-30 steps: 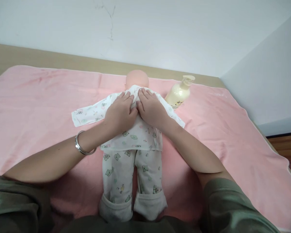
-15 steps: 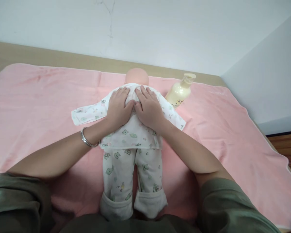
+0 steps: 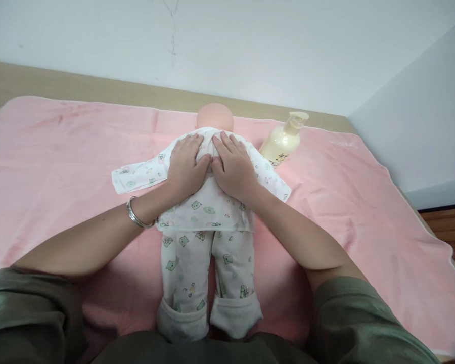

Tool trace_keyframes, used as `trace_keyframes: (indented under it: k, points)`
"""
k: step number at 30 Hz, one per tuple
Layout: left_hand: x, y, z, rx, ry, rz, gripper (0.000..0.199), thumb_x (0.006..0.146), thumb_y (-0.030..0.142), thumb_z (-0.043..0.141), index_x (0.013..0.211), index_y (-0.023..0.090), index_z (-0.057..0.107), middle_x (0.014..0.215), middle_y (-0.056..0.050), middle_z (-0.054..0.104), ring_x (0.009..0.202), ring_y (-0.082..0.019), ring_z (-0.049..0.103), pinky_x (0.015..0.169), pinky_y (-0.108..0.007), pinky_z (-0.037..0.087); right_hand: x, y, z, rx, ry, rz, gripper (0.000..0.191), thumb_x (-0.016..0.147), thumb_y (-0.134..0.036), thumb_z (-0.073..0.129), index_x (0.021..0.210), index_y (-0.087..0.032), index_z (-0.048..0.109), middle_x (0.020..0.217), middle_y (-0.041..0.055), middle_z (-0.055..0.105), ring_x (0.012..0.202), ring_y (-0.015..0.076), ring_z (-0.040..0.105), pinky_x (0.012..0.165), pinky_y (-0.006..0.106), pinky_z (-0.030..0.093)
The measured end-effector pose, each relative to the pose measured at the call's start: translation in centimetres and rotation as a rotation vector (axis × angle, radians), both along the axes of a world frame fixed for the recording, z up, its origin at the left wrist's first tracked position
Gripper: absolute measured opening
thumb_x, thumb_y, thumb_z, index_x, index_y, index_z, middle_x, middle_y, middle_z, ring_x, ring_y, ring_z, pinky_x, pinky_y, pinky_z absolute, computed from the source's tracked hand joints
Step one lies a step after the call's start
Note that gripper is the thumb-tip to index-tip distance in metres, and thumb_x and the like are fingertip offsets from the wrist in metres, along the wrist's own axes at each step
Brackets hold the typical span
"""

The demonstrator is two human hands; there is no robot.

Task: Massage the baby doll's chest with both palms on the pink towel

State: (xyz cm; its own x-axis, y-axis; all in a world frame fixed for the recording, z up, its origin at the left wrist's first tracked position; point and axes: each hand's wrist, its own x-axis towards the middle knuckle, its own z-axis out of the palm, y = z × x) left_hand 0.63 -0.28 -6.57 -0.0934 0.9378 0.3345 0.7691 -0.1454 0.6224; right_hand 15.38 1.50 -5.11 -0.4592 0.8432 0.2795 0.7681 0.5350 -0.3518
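A baby doll (image 3: 215,116) lies face down with its bald head away from me. It wears a white long-sleeved top (image 3: 208,215) and matching trousers (image 3: 187,268), printed with small green animals, the cuffs folded over at the feet. My left hand (image 3: 187,164) rests flat on the left side of its upper back, fingers stretched toward the neck. On the right side of the back my right hand (image 3: 235,164) lies flat too, its thumb close to the left thumb. Neither hand grips anything.
Under the doll spreads a pink blanket (image 3: 68,151) on a table. A cream pump bottle (image 3: 282,141) stands just right of the doll's right-hand sleeve. White walls (image 3: 250,50) rise behind and to the right. A wood-grain surface (image 3: 449,230) shows at the right edge.
Both hands stay in nearly the same place on the doll's back. The whole view has shifted very slightly; the doll and bottle have not visibly moved on the blanket.
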Motion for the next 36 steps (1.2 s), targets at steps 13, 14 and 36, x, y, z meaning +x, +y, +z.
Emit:
trace_keyframes:
  k: [13,14,36]
  points:
    - [-0.3,-0.5,-0.6,0.114,0.056,-0.08,0.05,0.095,0.031,0.033,0.138,0.017,0.055,0.147,-0.01,0.06,0.142,-0.024,0.051,0.126,-0.045,0.037,0.9,-0.1,1.1,0.163,0.105,0.034,0.051,0.097,-0.022,0.034,0.143,-0.021,0.056,0.163,0.0036,0.042,0.157,0.0256,0.03,0.13,0.055,0.027]
    - [-0.3,-0.5,-0.5,0.113,0.057,-0.084,0.05,0.095,0.03,0.033,0.138,0.017,0.056,0.146,-0.01,0.061,0.141,-0.024,0.052,0.126,-0.044,0.037,0.7,-0.2,0.5,0.152,0.097,0.054,0.051,0.097,-0.022,0.035,0.143,-0.019,0.057,0.162,0.0052,0.044,0.156,0.0252,0.033,0.131,0.053,0.028]
    - [-0.3,-0.4,-0.3,0.104,0.03,-0.087,0.046,0.094,0.031,0.036,0.132,0.019,0.059,0.139,-0.01,0.064,0.132,-0.026,0.057,0.119,-0.043,0.044,0.2,-0.7,1.7,0.086,0.064,-0.004,0.056,0.094,-0.018,0.037,0.149,-0.021,0.049,0.166,0.0051,0.035,0.159,0.0254,0.026,0.132,0.058,0.02]
